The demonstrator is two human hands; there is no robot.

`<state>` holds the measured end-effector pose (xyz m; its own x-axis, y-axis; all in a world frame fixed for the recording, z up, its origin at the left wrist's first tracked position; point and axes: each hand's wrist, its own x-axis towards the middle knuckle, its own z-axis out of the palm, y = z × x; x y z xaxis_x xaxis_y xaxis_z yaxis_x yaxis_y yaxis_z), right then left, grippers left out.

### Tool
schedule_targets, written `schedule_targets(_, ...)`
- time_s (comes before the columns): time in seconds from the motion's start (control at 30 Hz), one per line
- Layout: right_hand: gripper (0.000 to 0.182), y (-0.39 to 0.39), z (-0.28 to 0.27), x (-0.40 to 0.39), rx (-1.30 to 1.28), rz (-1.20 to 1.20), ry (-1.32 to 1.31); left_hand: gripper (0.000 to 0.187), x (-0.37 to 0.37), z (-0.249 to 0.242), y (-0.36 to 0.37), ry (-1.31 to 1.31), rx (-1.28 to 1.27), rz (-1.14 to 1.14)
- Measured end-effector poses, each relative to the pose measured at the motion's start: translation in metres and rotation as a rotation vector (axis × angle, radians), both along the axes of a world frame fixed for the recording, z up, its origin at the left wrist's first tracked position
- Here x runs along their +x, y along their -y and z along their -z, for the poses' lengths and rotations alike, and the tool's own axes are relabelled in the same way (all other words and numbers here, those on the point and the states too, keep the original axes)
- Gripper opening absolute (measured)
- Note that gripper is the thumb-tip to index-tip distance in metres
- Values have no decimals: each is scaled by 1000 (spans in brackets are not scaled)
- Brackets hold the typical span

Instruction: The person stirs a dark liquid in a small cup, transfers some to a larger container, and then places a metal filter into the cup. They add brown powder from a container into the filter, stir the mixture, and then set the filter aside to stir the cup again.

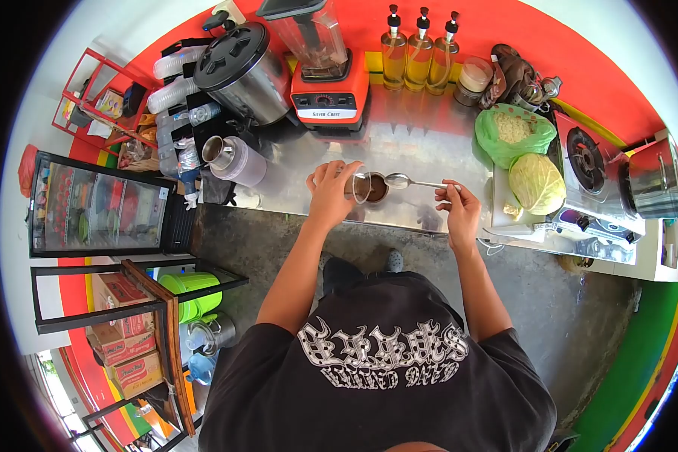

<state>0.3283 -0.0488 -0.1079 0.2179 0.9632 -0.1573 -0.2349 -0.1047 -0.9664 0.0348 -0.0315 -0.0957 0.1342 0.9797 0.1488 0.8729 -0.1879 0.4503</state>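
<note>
My left hand (pixel 333 193) is closed around a clear glass (pixel 360 188) above the steel counter (pixel 422 147). The glass overlaps a small round vessel of brown contents (pixel 377 187) in this view. Pinched by its handle in my right hand (pixel 458 209) is a metal spoon (pixel 422 183), lying nearly level with its bowl pointing left. The spoon's bowl is right at the vessel's edge. To the right of my right hand, a cabbage (pixel 536 184) rests on a white board, with a green plastic bag (pixel 497 154) of pale shredded food behind it.
Along the back stand a red blender (pixel 328 102), a large steel urn (pixel 241 75), and three pump bottles (pixel 419 60). A metal flask (pixel 237 160) is on the left. On the right, a gas stove (pixel 587 162) carries a steel pot (pixel 655 181). A glass-door fridge (pixel 102 207) stands far left.
</note>
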Motion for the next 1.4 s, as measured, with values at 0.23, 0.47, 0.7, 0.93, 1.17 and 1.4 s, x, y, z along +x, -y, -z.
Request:
schedule_targets(0.23,26,2,2,2,-32,11,-16,77,-2,-2,-1,-14,-1,0)
schedule_targets(0.47,26,3,1,0,-13,0,-7,77,-3,-4,-4,-11,20,13)
schedule_targets(0.7,26,4,2,0,-26,9,-4,77,-4,-6,-5,-2,32,28)
schedule_targets(0.93,26,3,4,0,-20,8,8,79,-6,-7,-7,-16,45,39)
schedule_targets(1.17,26,3,2,0,-47,14,-25,78,-8,-8,-8,-11,65,43)
schedule_targets(1.4,27,1,5,0,-43,29,-33,77,-9,-13,-9,-58,65,57)
